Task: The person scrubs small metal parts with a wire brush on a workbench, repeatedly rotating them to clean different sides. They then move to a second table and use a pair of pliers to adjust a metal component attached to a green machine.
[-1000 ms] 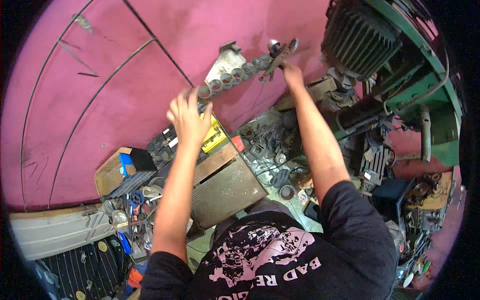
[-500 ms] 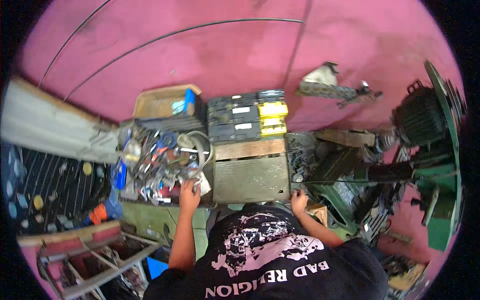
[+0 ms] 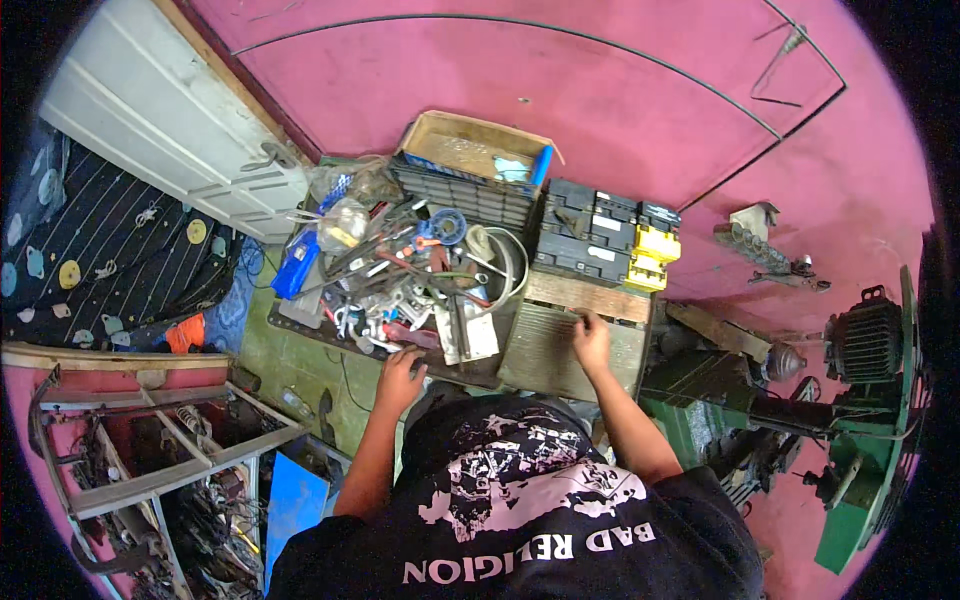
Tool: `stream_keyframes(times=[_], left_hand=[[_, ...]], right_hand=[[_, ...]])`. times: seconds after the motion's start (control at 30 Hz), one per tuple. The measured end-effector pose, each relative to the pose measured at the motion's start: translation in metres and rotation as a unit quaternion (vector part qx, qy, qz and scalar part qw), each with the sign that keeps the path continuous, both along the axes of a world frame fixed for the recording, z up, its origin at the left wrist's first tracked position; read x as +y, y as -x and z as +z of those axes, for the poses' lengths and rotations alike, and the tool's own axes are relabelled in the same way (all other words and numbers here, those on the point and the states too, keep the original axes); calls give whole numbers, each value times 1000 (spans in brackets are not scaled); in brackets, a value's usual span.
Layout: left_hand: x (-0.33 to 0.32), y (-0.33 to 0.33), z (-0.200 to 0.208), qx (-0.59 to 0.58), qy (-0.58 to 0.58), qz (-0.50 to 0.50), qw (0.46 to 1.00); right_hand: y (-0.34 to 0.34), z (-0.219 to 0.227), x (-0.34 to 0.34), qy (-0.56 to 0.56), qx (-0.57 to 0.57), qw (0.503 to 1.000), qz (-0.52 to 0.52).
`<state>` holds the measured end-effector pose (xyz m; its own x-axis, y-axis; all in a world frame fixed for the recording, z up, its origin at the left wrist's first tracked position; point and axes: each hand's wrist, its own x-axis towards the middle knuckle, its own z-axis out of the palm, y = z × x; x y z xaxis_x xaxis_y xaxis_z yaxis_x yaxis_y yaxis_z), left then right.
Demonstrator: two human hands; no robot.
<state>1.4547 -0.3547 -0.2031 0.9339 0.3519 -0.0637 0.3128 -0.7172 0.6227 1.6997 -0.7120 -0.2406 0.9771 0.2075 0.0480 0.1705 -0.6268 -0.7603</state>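
My left hand (image 3: 403,376) rests at the front edge of the table, fingers loosely apart and nothing seen in them. Just beyond it spreads a heap of hand tools (image 3: 400,290), with spanners, plier-like handles and small metal parts jumbled together. A stained white sheet or card (image 3: 482,340) lies near that hand, with a dark bar-like tool (image 3: 459,325) across it. Over the grey-brown wooden board (image 3: 545,355) on the right is my right hand (image 3: 592,342), its fingers loosely bent and apart. I see nothing held in it.
Several black batteries (image 3: 585,235) and yellow ones (image 3: 652,255) stand behind the board. A black crate (image 3: 460,195) carries an open cardboard box (image 3: 455,150). A green machine with a motor (image 3: 865,335) stands right; a metal rack (image 3: 170,470) is at lower left. A white door (image 3: 175,125) is at upper left.
The view has swung left, so the table sits further right. My right hand has moved from the board's right front corner onto the board. My left hand has drawn back from the heap to the table edge.
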Motion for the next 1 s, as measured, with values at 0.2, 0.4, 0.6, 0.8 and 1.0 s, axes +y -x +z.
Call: stream_keyframes(times=[0.2,0.4,0.6,0.8,1.0], left_hand=[[83,-30,11,-55,-35,-37,997],[139,-70,29,-24,-14,-84,996],[159,-84,33,-12,-4,-103,995],[172,-62,43,-12,-77,-101,992],[187,-17,49,72,-170,-14,983]], right_hand=[[31,47,156,11,-33,989,144],[52,55,218,176,-102,961,187],[76,47,222,232,-94,956,150],[99,34,194,282,-21,954,100],[134,33,182,307,-23,944,119]])
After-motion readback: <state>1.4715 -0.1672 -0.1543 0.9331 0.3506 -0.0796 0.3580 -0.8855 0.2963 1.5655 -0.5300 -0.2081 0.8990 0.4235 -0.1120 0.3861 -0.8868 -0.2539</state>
